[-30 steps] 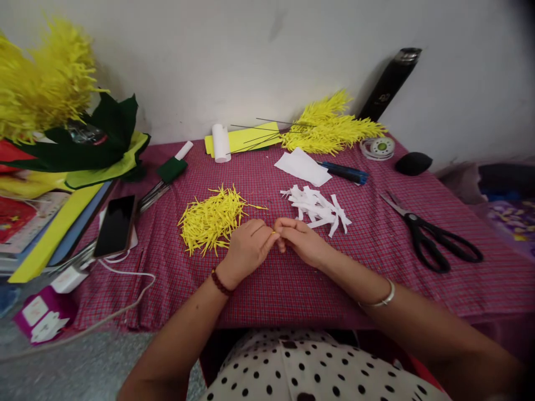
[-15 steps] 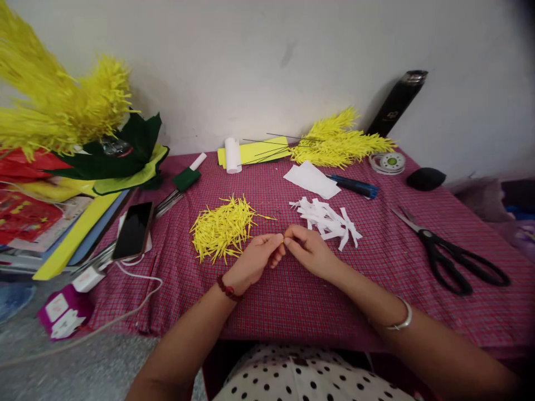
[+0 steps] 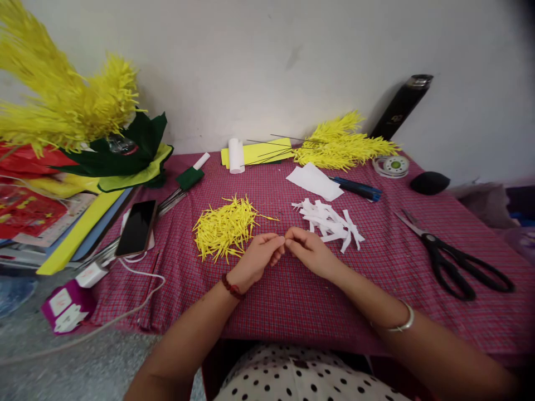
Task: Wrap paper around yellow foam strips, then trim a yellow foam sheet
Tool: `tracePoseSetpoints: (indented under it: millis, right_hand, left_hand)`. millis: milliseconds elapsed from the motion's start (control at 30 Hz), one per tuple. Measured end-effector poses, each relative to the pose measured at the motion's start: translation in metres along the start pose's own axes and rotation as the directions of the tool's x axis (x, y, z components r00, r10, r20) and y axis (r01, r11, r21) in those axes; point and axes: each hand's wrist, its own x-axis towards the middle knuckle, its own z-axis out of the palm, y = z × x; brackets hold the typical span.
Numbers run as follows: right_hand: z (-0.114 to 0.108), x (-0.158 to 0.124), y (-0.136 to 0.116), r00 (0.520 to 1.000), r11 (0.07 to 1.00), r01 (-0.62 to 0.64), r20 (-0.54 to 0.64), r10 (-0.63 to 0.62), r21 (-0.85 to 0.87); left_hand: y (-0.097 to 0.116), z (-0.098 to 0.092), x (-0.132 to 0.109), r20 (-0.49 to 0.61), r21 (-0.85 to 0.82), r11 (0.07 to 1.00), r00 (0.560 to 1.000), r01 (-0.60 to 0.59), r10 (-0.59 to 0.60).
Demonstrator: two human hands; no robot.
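Note:
My left hand and my right hand meet above the middle of the cloth-covered table. Both are closed in a pinch, fingertips touching. Between them is a tiny yellow piece, mostly hidden by the fingers. To the left of my left hand lies a heap of thin, twisted yellow strips, one strip sticking out toward the right. Beyond my right hand is a loose pile of white strips. Farther back rests a white paper sheet.
Black-handled scissors lie open at the right. A blue cutter, a white tape reel and yellow plumes sit farther back. At left are a phone, its white cable and wires with a green wrap.
The view has shifted slightly, so objects appear a little farther right. Both hands keep their fingertip pinch; the yellow speck between them shows less now.

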Motion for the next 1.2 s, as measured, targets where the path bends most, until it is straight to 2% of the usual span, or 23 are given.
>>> tracePoseSetpoints:
  millis: [200,400,733,1067,1200]
  right_hand:
    - [-0.0008,-0.0024,0.0013,0.999,0.998,0.007,-0.053,-0.010,-0.058]
    - [0.0006,-0.0037,0.0019,0.997,0.995,0.029,-0.073,-0.036,-0.095]
    - [0.0013,-0.0003,-0.0001,0.996,1.000,-0.027,-0.089,0.026,-0.010]
    - [0.0041,-0.0002,0.0020,0.992,0.998,-0.066,-0.107,0.067,0.015]
    - [0.0051,-0.0004,0.0059,0.989,0.996,-0.082,-0.122,0.085,0.036]
  left_hand:
    - [0.0030,-0.0057,0.0007,-0.058,-0.027,0.999,0.998,0.026,-0.027]
    - [0.0002,-0.0075,0.0029,-0.108,0.034,0.999,0.994,-0.021,0.025]
    - [-0.0026,-0.0027,0.0030,-0.144,0.090,0.987,0.979,-0.133,0.145]
    - [-0.0022,-0.0023,0.0024,-0.127,0.118,0.980,0.976,-0.161,0.176]
    - [-0.0014,-0.0033,0.0035,-0.152,0.116,0.980,0.972,-0.162,0.179]
